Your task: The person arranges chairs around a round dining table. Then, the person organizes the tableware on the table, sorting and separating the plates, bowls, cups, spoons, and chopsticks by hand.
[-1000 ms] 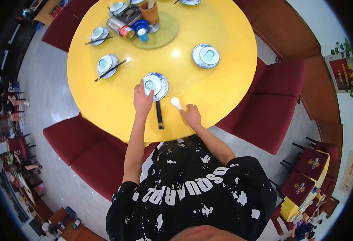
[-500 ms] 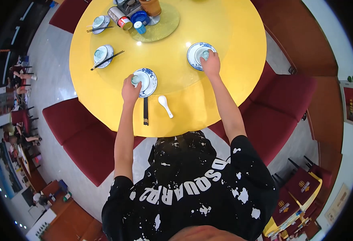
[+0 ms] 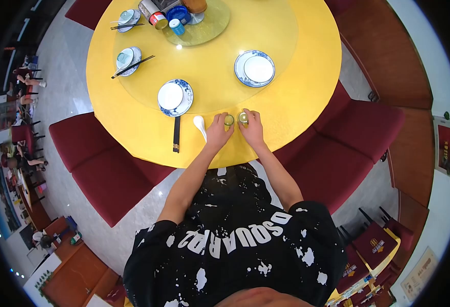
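Observation:
Near the front edge of the yellow table (image 3: 133, 135), my left hand (image 3: 218, 132) grips a small glass cup (image 3: 228, 120). Close beside it on the right, my right hand (image 3: 252, 128) holds a second glass cup (image 3: 243, 117). The white spoon (image 3: 199, 126) lies just left of my left hand, and black chopsticks (image 3: 176, 135) lie further left. Above the chopsticks a white bowl (image 3: 170, 96) rests on a blue-patterned plate (image 3: 188, 98). Another white bowl (image 3: 259, 68) sits on a similar plate (image 3: 240, 70) up and to the right.
Two place settings with bowls, cups and chopsticks (image 3: 145, 60) line the table's left side. A tin can (image 3: 158, 20), blue bottle (image 3: 177, 26) and blue dish (image 3: 179, 14) stand on the glass turntable (image 3: 212, 31). Maroon chairs (image 3: 332, 148) flank me.
Both hands have come off the bowls and moved together near the front edge, each bringing a cup. The two bowls now hold no cups. The camera view has shifted slightly.

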Tool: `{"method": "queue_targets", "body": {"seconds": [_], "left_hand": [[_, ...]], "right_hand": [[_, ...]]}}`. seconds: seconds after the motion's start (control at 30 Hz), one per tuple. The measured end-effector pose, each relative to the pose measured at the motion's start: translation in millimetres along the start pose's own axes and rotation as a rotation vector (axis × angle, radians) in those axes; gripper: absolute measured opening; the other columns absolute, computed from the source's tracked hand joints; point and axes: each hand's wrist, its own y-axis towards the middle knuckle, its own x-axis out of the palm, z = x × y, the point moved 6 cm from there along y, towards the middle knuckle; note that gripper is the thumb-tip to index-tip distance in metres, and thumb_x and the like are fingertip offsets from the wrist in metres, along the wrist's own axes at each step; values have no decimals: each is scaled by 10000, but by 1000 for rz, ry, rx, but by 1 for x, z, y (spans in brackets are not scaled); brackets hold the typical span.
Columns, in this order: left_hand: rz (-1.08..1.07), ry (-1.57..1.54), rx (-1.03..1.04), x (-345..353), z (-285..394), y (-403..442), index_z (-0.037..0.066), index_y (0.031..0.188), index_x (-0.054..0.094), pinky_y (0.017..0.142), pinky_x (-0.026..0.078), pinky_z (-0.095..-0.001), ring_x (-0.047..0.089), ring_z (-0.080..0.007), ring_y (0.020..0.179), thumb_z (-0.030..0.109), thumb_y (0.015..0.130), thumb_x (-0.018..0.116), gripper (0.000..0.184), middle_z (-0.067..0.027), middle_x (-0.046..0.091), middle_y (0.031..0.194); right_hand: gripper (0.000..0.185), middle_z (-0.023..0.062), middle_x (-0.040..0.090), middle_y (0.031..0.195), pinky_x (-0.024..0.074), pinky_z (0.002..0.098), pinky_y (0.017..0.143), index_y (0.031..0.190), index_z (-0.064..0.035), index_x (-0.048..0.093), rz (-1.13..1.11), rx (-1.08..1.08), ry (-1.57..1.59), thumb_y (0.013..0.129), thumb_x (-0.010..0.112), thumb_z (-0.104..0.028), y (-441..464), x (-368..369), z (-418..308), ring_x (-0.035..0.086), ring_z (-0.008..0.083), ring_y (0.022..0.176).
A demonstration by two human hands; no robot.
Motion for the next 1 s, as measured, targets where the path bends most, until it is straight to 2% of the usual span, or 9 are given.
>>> {"method": "queue_targets", "body": {"seconds": [0.07, 0.2, 0.3, 0.37, 0.57, 0.77, 0.83, 0.9, 1.0], "left_hand": [[0, -31, 2, 3, 0, 4, 71, 1315, 498, 776, 558, -422, 629, -368, 1008, 251, 815, 744, 585, -179, 556, 1242], [47, -155, -72, -10, -6, -7, 72, 1377, 451, 849, 528, -455, 575, -403, 1108, 280, 824, 744, 659, -234, 480, 1326], [150, 127, -110, -16, -38, -43, 81, 1387, 446, 908, 478, -483, 526, -418, 1146, 276, 830, 732, 656, -251, 453, 1329], [98, 246, -168, -19, -50, -65, 84, 1378, 461, 914, 458, -494, 517, -414, 1127, 270, 834, 720, 630, -239, 470, 1294], [129, 208, -95, -16, -77, -82, 82, 1332, 517, 891, 455, -503, 511, -408, 1087, 199, 858, 674, 513, -230, 488, 1233], [130, 222, -77, -29, -81, -85, 54, 1317, 527, 904, 467, -483, 524, -411, 1072, 174, 868, 662, 484, -248, 493, 1251], [179, 192, -82, -48, -72, -78, 37, 1310, 528, 907, 469, -478, 532, -415, 1070, 187, 869, 668, 486, -250, 501, 1247], [241, 114, -95, -72, -58, -79, 21, 1299, 530, 907, 470, -479, 538, -421, 1072, 198, 868, 676, 488, -249, 511, 1236], [428, 179, 62, -115, -59, -38, 32, 1300, 524, 906, 464, -502, 532, -423, 1107, 227, 844, 696, 525, -248, 519, 1238]], "right_hand": [[589, 205, 515, 1185, 528, 422, 854, 1321, -66, 521, -2, -6, 12, 778, 750, -81, 1, 0, -5, 599, 386, 1044], [639, 191, 516, 1209, 533, 383, 829, 1371, -56, 489, -5, 1, 41, 787, 746, -75, 2, 4, -6, 607, 336, 996], [667, 175, 526, 1233, 528, 340, 783, 1405, -44, 463, -4, 40, 114, 799, 740, -71, -5, 4, -3, 604, 261, 911], [679, 168, 534, 1247, 523, 324, 768, 1419, -33, 449, -23, 50, 119, 803, 734, -61, -10, 9, 4, 599, 235, 865], [678, 170, 543, 1251, 522, 320, 758, 1430, -28, 430, -5, 7, 94, 814, 714, -55, 2, 16, -1, 602, 239, 858], [709, 207, 502, 1297, 527, 341, 773, 1419, -22, 429, 54, 57, 21, 797, 749, -140, 5, -7, -20, 605, 279, 982], [705, 217, 487, 1318, 529, 357, 797, 1403, -25, 444, 177, -52, -82, 791, 760, -173, 25, -36, -35, 594, 296, 1033], [689, 231, 478, 1330, 508, 391, 873, 1379, -31, 467, 214, -119, -159, 784, 768, -204, 49, -61, -39, 563, 339, 1107], [651, 247, 476, 1336, 462, 444, 1005, 1332, -39, 510, 154, -158, -206, 773, 775, -242, 104, -76, -36, 513, 405, 1204]]}}
